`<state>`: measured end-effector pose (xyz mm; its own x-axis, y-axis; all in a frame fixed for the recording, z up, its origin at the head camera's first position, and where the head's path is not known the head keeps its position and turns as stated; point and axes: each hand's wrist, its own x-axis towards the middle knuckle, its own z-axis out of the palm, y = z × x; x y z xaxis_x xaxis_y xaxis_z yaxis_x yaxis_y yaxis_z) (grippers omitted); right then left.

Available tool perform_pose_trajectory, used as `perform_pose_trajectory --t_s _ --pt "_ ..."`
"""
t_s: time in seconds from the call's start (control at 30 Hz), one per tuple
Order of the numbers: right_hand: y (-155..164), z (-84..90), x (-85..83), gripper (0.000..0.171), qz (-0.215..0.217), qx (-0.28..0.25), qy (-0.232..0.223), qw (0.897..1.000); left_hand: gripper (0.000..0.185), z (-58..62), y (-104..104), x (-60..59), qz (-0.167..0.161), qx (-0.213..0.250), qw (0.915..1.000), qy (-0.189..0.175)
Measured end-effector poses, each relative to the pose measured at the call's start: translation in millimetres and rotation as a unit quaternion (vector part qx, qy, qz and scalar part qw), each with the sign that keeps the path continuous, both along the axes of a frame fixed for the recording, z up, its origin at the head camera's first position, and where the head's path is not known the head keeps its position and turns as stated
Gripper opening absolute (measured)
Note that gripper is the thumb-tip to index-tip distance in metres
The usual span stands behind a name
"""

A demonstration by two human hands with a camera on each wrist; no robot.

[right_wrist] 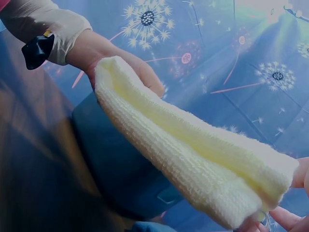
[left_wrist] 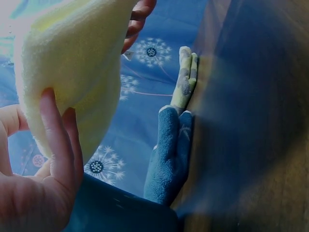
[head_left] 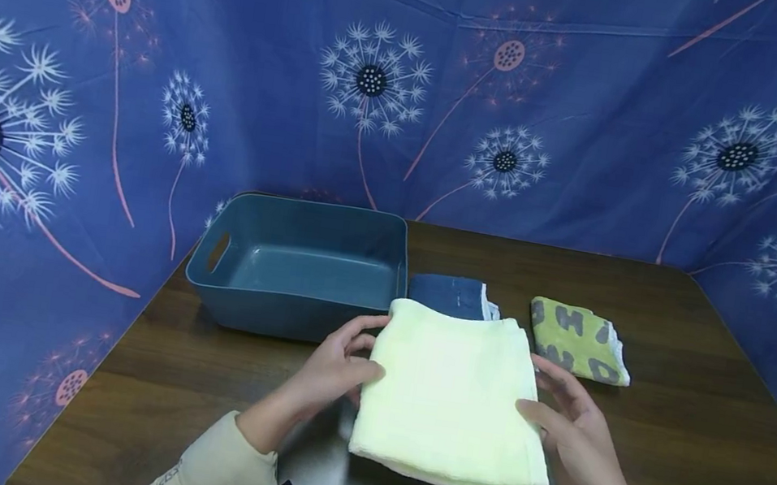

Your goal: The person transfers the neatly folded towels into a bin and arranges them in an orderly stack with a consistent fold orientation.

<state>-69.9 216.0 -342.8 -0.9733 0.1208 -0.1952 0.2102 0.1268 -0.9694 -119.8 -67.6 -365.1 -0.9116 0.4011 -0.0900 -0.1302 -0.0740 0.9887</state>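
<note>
Between my two hands a folded pale yellow towel (head_left: 449,398) is held up off the table. My left hand (head_left: 340,367) pinches its left edge, thumb on top and fingers beneath. At the opposite edge my right hand (head_left: 573,431) grips it the same way. Seen from the right wrist, the towel (right_wrist: 178,145) shows its folded layers edge-on. Behind it on the table lies a folded dark blue towel (head_left: 448,295), partly covered from the head view. Farther right rests a folded green towel (head_left: 578,340) with grey letters.
A dark teal plastic bin (head_left: 290,316) with a handle hole stands at the back left of the brown wooden table (head_left: 703,431). Blue fabric (head_left: 600,90) printed with dandelions hangs behind the table and along both sides.
</note>
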Motion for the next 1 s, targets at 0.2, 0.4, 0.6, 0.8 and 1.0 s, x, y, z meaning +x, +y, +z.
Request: perform_pose_trajectory --t_s 0.2,0.4,0.6,0.8,1.0 --pt "-3 3.6 -1.8 0.059 0.005 -0.016 0.014 1.0 0.062 4.0 -5 -3.8 0.008 0.005 1.0 0.0" --pt "-9 10.4 -8.0 0.06 0.006 -0.019 0.017 1.0 0.061 12.8 -14 -9.2 0.009 0.003 0.9999 0.004" --pt "-15 15.7 -16.9 0.062 0.012 -0.034 0.017 0.999 0.061 19.0 -23 -15.3 -0.001 0.013 0.9999 0.005" --pt "-23 20.5 -23.8 0.064 0.014 -0.035 0.016 0.999 0.06 23.3 -31 -19.0 0.006 0.012 0.9999 -0.006" --pt "-31 24.1 -32.2 0.061 0.026 -0.044 0.025 0.998 0.06 29.7 -40 -22.4 0.009 0.0 0.9999 -0.006"
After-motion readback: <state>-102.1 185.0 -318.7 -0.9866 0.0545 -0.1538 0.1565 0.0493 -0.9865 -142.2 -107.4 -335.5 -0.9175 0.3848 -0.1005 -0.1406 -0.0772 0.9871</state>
